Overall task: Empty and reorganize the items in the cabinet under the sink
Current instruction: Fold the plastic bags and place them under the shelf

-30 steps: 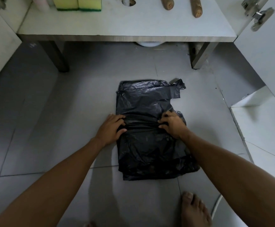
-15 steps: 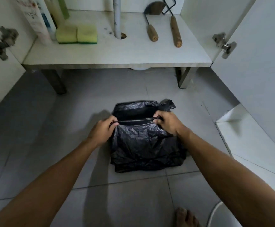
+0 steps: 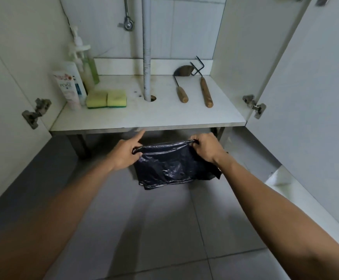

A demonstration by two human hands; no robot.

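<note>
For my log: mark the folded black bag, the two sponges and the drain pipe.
folded black bag point(image 3: 170, 166), head view, centre of plastic.
sponges point(image 3: 106, 98), head view, top faces.
drain pipe point(image 3: 146, 57), head view, mid-shaft.

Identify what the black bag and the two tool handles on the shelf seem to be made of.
Black bag: thin glossy plastic film, judging by crinkles and sheen. Tool handles: apparently unvarnished wood, brown with visible grain, on dark metal shanks.

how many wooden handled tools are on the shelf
2. A hoe lies right of the pipe, and a hooked tool lies just right of it, near the cabinet's right wall. None seem hidden.
</note>
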